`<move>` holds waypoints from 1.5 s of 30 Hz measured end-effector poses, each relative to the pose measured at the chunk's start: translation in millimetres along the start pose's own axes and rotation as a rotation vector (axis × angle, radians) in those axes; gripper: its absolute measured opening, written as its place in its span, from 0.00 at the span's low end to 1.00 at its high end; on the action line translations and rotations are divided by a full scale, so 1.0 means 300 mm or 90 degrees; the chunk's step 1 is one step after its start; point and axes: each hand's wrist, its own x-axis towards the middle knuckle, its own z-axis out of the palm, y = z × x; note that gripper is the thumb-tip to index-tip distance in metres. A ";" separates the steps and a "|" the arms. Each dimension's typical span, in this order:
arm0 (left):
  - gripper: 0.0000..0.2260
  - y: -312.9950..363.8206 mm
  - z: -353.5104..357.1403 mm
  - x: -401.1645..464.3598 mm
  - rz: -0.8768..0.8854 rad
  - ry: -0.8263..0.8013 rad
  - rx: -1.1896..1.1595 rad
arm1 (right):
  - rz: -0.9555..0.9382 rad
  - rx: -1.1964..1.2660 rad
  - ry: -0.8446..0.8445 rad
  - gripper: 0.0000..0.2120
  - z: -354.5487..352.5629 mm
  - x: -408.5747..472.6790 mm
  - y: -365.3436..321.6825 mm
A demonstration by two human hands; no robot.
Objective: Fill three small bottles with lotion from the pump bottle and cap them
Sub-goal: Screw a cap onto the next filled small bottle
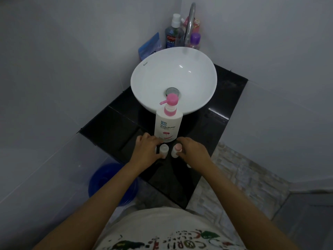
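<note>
Standing on a black counter (221, 98) beside the white basin (144, 83), small bottles (164, 148) seemingly gripped by both hands' fingers (158, 156).

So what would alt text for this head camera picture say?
Two hands, left hand and right hand, each hold a small bottle on a black counter, before a pink-topped pump bottle and white basin.

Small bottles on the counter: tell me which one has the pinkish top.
The small bottle at the right hand, right of the pump bottle. Its top looks pinkish; the small bottle by the left hand has a whitish top.
</note>
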 end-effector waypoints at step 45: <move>0.13 0.162 -0.256 -0.199 -0.069 -0.062 -0.756 | -0.029 0.588 0.014 0.13 -0.348 -0.208 -0.136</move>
